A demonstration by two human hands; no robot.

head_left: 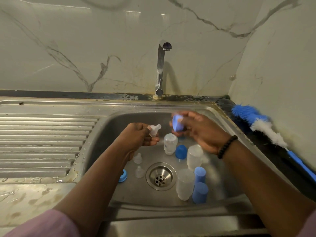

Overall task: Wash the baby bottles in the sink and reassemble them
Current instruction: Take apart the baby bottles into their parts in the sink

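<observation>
Nearest to us, below both hands, the steel sink holds loose baby-bottle parts around the drain. We count three clear bottle bodies standing mouth down: one nearest, below the right hand, one under the right wrist, and one between the two hands. We count three blue caps standing in the basin: two close together at the near right, and a darker dome just beside the middle bottle. Two clear nipples stand below the left hand, and a blue collar ring leans at the basin's left wall, partly hidden by the left forearm.

Higher up, our left hand has its fingers curled round a third clear silicone nipple, teat pointing right. Our right hand, with a dark bead bracelet on its wrist, grips a blurred blue piece; we cannot tell whether it is a cap or a ring.

Left of the hands lies the ribbed drainboard. Right of them a blue-and-white bottle brush rests on the dark counter. Farthest stand the chrome tap and the veined marble wall.
</observation>
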